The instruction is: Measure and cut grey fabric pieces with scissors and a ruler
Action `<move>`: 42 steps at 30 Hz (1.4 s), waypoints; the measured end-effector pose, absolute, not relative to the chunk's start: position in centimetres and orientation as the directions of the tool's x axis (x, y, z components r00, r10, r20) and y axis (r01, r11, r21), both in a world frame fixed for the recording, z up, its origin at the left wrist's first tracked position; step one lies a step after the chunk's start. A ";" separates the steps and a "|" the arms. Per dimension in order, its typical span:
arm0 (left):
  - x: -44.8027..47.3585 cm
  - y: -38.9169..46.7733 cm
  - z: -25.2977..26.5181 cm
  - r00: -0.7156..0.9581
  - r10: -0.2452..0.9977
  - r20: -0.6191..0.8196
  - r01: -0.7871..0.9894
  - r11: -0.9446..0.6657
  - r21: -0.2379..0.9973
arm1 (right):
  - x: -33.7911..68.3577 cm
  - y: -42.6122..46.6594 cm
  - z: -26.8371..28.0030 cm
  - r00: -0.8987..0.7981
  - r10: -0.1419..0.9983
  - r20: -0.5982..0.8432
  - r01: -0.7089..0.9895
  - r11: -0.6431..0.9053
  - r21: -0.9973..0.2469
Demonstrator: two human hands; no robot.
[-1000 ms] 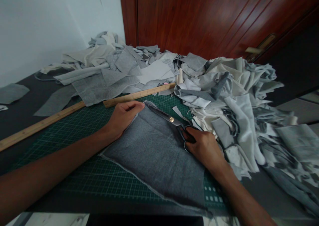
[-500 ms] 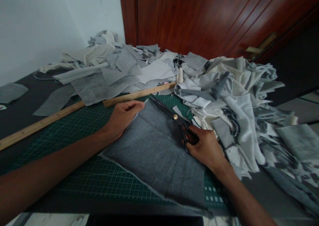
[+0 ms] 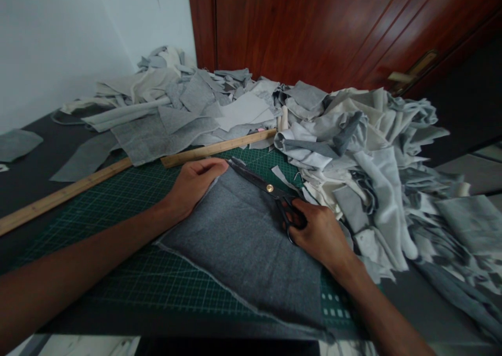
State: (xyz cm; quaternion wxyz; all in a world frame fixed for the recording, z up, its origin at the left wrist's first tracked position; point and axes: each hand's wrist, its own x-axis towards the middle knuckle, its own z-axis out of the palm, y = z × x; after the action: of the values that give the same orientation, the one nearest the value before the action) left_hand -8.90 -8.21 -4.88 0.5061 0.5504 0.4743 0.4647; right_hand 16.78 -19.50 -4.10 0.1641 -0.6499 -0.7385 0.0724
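A dark grey piece of fabric (image 3: 243, 241) lies on the green cutting mat (image 3: 129, 277). My left hand (image 3: 196, 183) pinches the fabric's upper left corner. In my right hand (image 3: 319, 230) is a pair of black scissors (image 3: 270, 188), fingers wrapped through the handles. Their blades look closed and lie along the fabric's upper edge, with the tips close to my left fingertips. A small sliver of grey cloth shows beside the blade tips.
Two wooden rulers, a nearer one (image 3: 66, 194) and a farther one (image 3: 219, 148), lie left and behind. Heaped fabric scraps (image 3: 384, 188) cover the right and back. A narrow offcut (image 3: 283, 177) rests on the mat. Behind the table stands a brown door (image 3: 314, 32).
The scissors and my right hand have moved slightly left and down along the fabric's top edge. A small sliver now shows at the blade tips. My left hand has hardly moved.
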 end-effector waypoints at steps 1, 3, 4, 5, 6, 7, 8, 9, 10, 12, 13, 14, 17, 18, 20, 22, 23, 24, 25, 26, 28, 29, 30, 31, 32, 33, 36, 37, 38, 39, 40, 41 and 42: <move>-8.9 -8.2 -4.9 0.116 0.993 0.027 0.046 -0.032 0.998 | 16.8 -19.5 -4.0 -0.100 0.984 0.149 0.940 0.143 -0.309; -8.9 -8.1 -5.0 0.109 0.994 0.011 0.041 -0.015 0.999 | 16.8 -19.5 -3.9 -0.101 0.984 0.145 0.948 0.140 -0.286; -8.9 -8.1 -5.1 0.108 0.994 0.000 0.042 -0.004 0.999 | 16.8 -19.6 -3.9 -0.104 0.984 0.142 0.950 0.140 -0.277; -8.9 -8.0 -5.1 0.104 0.995 -0.010 0.042 0.006 0.999 | 16.8 -19.6 -3.9 -0.108 0.984 0.140 0.952 0.143 -0.272; -8.8 -8.0 -5.0 0.099 0.995 -0.021 0.042 0.016 0.999 | 16.8 -19.6 -3.9 -0.111 0.984 0.141 0.952 0.146 -0.268; -8.8 -8.0 -5.0 0.094 0.995 -0.031 0.043 0.027 0.999 | 16.9 -19.7 -3.9 -0.116 0.983 0.143 0.952 0.151 -0.265; -8.8 -8.0 -5.0 0.087 0.995 -0.041 0.042 0.037 0.998 | 16.9 -19.7 -3.9 -0.119 0.982 0.146 0.952 0.155 -0.264; -8.8 -8.0 -4.9 0.085 0.995 -0.049 0.040 0.045 0.998 | 16.9 -19.8 -3.9 -0.120 0.982 0.147 0.951 0.156 -0.266; -8.8 -7.9 -4.9 0.083 0.995 -0.053 0.039 0.050 0.998 | 16.9 -19.8 -3.9 -0.117 0.982 0.146 0.951 0.154 -0.269; -8.8 -7.9 -4.9 0.081 0.995 -0.057 0.043 0.053 0.998 | 16.9 -19.8 -3.9 -0.109 0.984 0.143 0.949 0.145 -0.278; -8.8 -7.9 -4.9 0.079 0.995 -0.059 0.045 0.055 0.997 | 16.9 -19.9 -3.9 -0.105 0.984 0.141 0.949 0.142 -0.283; -8.8 -7.9 -4.9 0.075 0.995 -0.060 0.048 0.057 0.997 | 16.9 -19.9 -3.9 -0.102 0.985 0.139 0.947 0.139 -0.289; -8.9 -7.9 -5.0 0.079 0.995 -0.058 0.057 0.053 0.997 | 17.0 -19.8 -3.9 -0.100 0.987 0.124 0.943 0.134 -0.305; -8.9 -7.9 -5.0 0.082 0.995 -0.054 0.056 0.049 0.997 | 17.0 -19.8 -3.9 -0.098 0.988 0.118 0.943 0.130 -0.307; -8.9 -8.0 -5.0 0.088 0.995 -0.050 0.058 0.045 0.997 | 16.9 -19.8 -3.8 -0.093 0.990 0.103 0.947 0.120 -0.299; -8.9 -8.0 -4.9 0.087 0.995 -0.045 0.062 0.039 0.997 | 16.7 -19.7 -3.8 -0.092 0.992 0.090 0.953 0.115 -0.282; -8.9 -8.0 -4.9 0.088 0.995 -0.041 0.064 0.035 0.997 | 16.6 -19.7 -3.8 -0.093 0.992 0.086 0.955 0.113 -0.274; -8.9 -8.1 -4.9 0.089 0.995 -0.037 0.067 0.031 0.997 | 16.5 -19.7 -3.8 -0.091 0.992 0.088 0.957 0.111 -0.267; -8.9 -8.1 -4.8 0.090 0.995 -0.033 0.067 0.027 0.997 | 16.5 -19.7 -3.7 -0.086 0.992 0.095 0.959 0.108 -0.261; -8.9 -8.1 -4.8 0.092 0.995 -0.029 0.066 0.023 0.998 | 16.4 -19.7 -3.7 -0.080 0.991 0.104 0.961 0.105 -0.257; -8.9 -8.1 -4.8 0.099 0.995 -0.029 0.068 0.022 0.997 | 16.4 -19.8 -3.7 -0.075 0.990 0.118 0.961 0.103 -0.257; -8.9 -8.1 -4.9 0.100 0.995 -0.031 0.067 0.024 0.997 | 16.4 -19.8 -3.8 -0.076 0.990 0.118 0.959 0.105 -0.263; -8.9 -8.1 -4.9 0.099 0.995 -0.032 0.063 0.026 0.998 | 16.4 -19.8 -3.8 -0.082 0.990 0.112 0.956 0.110 -0.274; -8.9 -8.0 -5.0 0.100 0.994 -0.032 0.060 0.026 0.998 | 16.5 -19.8 -3.8 -0.090 0.991 0.104 0.951 0.116 -0.288; -8.9 -8.0 -5.0 0.102 0.994 -0.031 0.058 0.025 0.998 | 16.5 -19.8 -3.8 -0.095 0.991 0.097 0.946 0.121 -0.302; -8.9 -7.9 -5.1 0.106 0.994 -0.028 0.057 0.022 0.998 | 16.6 -19.8 -3.9 -0.100 0.991 0.091 0.941 0.124 -0.316; -8.9 -7.6 -5.4 0.123 0.992 -0.005 0.058 -0.002 0.998 | 16.7 -19.8 -3.9 -0.110 0.990 0.087 0.928 0.133 -0.348; -8.9 -7.6 -5.5 0.127 0.992 0.003 0.057 -0.010 0.998 | 16.7 -19.8 -3.9 -0.110 0.990 0.088 0.925 0.135 -0.354; -8.9 -7.5 -5.5 0.130 0.991 0.010 0.055 -0.017 0.998 | 16.7 -19.8 -3.9 -0.111 0.990 0.089 0.923 0.136 -0.359; -9.0 -7.5 -5.5 0.132 0.991 0.016 0.053 -0.023 0.998 | 16.7 -19.8 -3.9 -0.110 0.990 0.090 0.921 0.135 -0.364; -9.0 -7.4 -5.5 0.135 0.991 0.022 0.054 -0.029 0.998 | 16.7 -19.8 -3.9 -0.108 0.990 0.090 0.919 0.135 -0.370; -9.0 -7.4 -5.5 0.136 0.990 0.028 0.059 -0.036 0.998 | 16.7 -19.8 -3.9 -0.109 0.990 0.090 0.916 0.135 -0.378; -9.0 -7.4 -5.5 0.140 0.990 0.034 0.066 -0.044 0.997 | 16.7 -19.8 -3.8 -0.112 0.990 0.088 0.910 0.137 -0.390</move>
State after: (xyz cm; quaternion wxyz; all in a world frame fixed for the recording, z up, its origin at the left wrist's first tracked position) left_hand -9.01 -7.40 -5.48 0.5062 0.5603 0.4711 0.4560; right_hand 16.69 -19.81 -3.84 0.1654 -0.6457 -0.7358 0.1201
